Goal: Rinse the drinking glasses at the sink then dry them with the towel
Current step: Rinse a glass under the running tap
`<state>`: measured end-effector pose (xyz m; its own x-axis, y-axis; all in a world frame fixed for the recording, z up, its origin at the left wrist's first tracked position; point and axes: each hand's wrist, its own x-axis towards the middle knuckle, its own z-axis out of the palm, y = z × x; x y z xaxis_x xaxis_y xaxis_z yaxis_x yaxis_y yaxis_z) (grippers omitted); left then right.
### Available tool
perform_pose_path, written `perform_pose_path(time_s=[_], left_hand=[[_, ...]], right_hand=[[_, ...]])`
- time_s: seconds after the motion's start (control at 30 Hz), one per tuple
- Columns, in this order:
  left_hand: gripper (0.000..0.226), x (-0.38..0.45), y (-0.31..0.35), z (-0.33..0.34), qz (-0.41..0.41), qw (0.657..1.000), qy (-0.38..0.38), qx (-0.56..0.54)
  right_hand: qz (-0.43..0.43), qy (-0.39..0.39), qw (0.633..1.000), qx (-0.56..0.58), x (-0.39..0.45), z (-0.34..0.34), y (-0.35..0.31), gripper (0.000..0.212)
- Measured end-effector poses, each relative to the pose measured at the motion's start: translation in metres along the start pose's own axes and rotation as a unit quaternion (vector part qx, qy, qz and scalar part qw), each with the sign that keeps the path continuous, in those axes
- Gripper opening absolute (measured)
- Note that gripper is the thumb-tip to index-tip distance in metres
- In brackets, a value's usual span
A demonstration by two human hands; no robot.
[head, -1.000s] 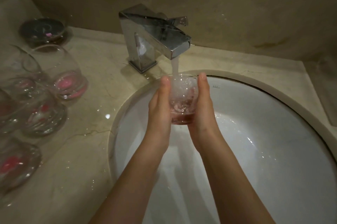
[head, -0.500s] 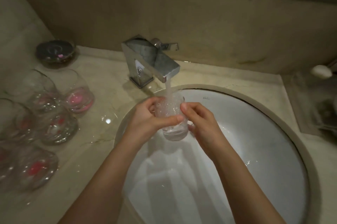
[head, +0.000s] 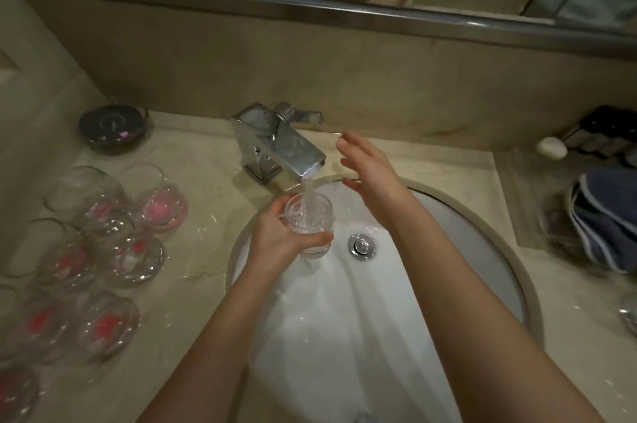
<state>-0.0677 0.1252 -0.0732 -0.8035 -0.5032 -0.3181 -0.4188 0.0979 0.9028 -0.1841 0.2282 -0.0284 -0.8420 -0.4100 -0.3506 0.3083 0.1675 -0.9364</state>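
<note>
Gripping glass (head: 309,221) under tap (head: 281,146), left hand (head: 280,243).

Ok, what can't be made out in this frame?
Head view only:
- Glasses on the counter: blurred, cut off by the left edge; count unclear.
- Blue towel: cut off by the right edge.
- Held glass: base hidden by the left hand.
- Dark items far right: too blurred.

Beige marble counter (head: 206,284), wet: clustered pink-bottomed glasses (head: 103,243) left, dark bowl (head: 113,128), chrome faucet (head: 275,146), blue towel (head: 606,226) right.
</note>
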Motion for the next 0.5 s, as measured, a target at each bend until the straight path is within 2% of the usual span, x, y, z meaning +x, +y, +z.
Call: perform_pose_path(time_s=[0.2, 0.33, 0.5], left_hand=[[0.071, 0.011, -0.006, -0.003, 0.006, 1.0, 0.012, -0.013], [0.081, 0.013, -0.013, -0.004, 0.007, 1.0, 0.02, -0.012], [0.075, 0.008, -0.015, -0.006, -0.006, 1.0, 0.012, -0.007]], right_hand=[[-0.014, -0.021, 0.999, -0.031, 0.022, 0.031, -0.029, 0.063], [-0.018, -0.005, 0.999, -0.03, 0.023, 0.031, -0.025, 0.057], [-0.032, 0.013, 0.999, -0.019, 0.017, 0.037, -0.013, 0.051]])
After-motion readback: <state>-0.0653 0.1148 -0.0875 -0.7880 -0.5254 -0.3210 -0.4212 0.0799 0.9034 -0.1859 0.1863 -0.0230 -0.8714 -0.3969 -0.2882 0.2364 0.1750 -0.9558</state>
